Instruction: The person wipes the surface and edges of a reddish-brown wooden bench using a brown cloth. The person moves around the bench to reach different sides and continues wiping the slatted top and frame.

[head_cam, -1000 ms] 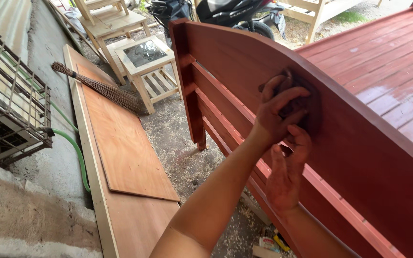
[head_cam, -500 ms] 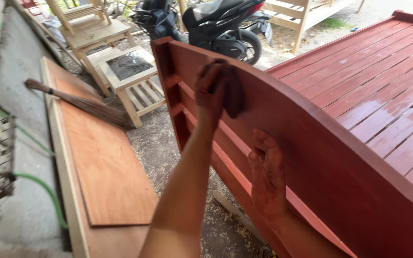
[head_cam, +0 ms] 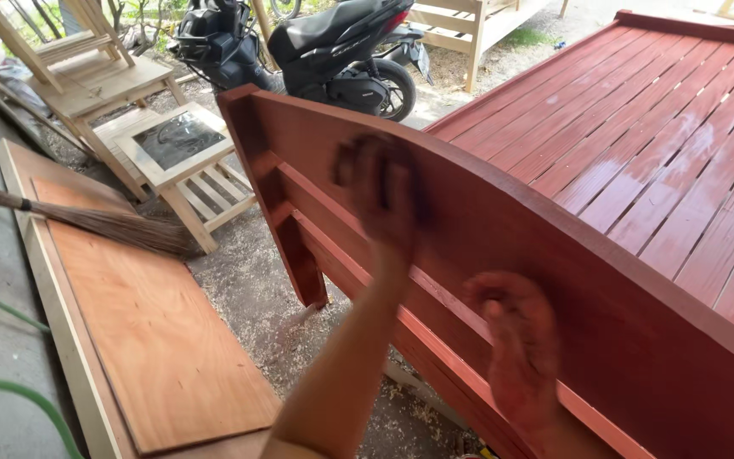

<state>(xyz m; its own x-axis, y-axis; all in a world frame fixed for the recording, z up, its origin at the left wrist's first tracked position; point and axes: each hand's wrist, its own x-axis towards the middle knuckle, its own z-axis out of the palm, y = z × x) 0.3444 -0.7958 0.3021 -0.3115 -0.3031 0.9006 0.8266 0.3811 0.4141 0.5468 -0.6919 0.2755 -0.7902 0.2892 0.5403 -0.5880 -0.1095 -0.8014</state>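
A red-stained wooden bed frame [head_cam: 639, 170] stands in front of me, its curved end board [head_cam: 486, 221] nearest. My left hand [head_cam: 380, 195] is motion-blurred and presses a dark pad [head_cam: 411, 183] against the upper face of that board, just under its curved top edge. Lower down, my right hand [head_cam: 516, 348] lies flat on the board's face by a horizontal rail [head_cam: 341, 259], fingers apart and holding nothing. Both hands carry red stain.
A plywood sheet in a pale frame [head_cam: 155, 331] lies on the ground at left, with a twig broom [head_cam: 104, 223] across it. Unfinished wooden tables [head_cam: 176, 161] and a black scooter [head_cam: 324, 51] stand behind. A green hose [head_cam: 19, 395] runs at lower left.
My left hand has slid the pad leftward along the curved end board, towards its corner post. My right hand stays flat on the board. The view has swung left.
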